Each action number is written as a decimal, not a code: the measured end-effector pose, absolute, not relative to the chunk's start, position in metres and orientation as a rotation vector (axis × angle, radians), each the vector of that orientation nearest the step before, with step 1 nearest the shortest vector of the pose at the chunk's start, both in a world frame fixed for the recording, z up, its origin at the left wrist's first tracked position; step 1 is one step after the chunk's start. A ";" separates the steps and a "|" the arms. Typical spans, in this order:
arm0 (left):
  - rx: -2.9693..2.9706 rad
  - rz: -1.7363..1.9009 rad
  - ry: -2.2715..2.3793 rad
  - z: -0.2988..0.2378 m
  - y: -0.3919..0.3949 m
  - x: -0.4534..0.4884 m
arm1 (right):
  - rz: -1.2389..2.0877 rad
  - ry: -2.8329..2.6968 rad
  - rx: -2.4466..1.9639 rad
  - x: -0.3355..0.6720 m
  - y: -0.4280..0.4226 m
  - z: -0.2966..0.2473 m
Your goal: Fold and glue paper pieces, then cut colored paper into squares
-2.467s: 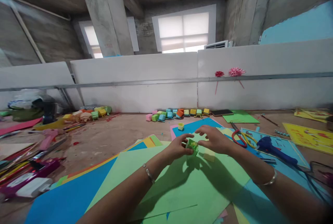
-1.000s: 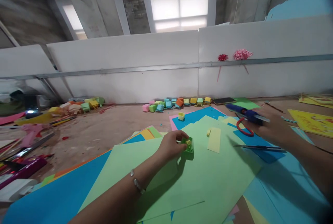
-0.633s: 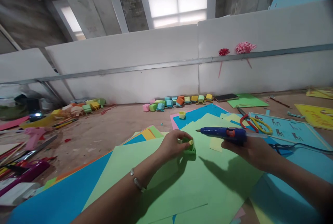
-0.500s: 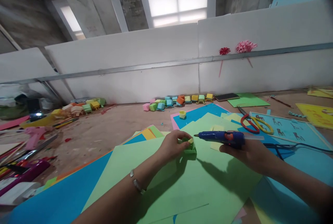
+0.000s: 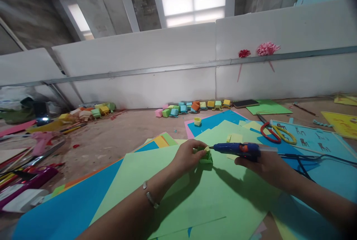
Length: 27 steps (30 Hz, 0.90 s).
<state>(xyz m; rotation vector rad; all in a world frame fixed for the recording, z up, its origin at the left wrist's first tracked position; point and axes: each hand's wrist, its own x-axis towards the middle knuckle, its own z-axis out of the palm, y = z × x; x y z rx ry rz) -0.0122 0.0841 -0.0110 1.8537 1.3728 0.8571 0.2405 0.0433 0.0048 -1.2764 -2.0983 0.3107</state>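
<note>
One green sheet, topmost of the stacked papers. One left hand, pinching the box. One right hand, wrapped round the glue gun. One glue gun (blue), at 3 o'clock of the box, nozzle against it. One box, small, green, on the sheet's 12 o'clock part.

No word, number or brand can be read anywhere. The light-blue sheet on the right of the counter carries small dark printed figures, pictures rather than letters. The yellow sheet at the far right shows reddish marks, too blurred to read. The blue glue gun and the small green paper box show no legible label.
</note>
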 end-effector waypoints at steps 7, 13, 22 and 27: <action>1.848 0.855 1.344 -0.009 0.083 -0.011 | 0.335 -2.087 -1.301 0.238 0.041 0.003; 1.850 0.855 1.332 -0.007 0.082 -0.010 | 0.362 -2.078 -1.342 0.236 0.039 0.004; 1.845 0.875 1.318 -0.009 0.083 -0.011 | 0.341 -2.089 -1.389 0.238 0.042 -0.002; 1.838 0.880 1.345 -0.008 0.082 -0.009 | 0.300 -2.116 -1.358 0.235 0.041 -0.001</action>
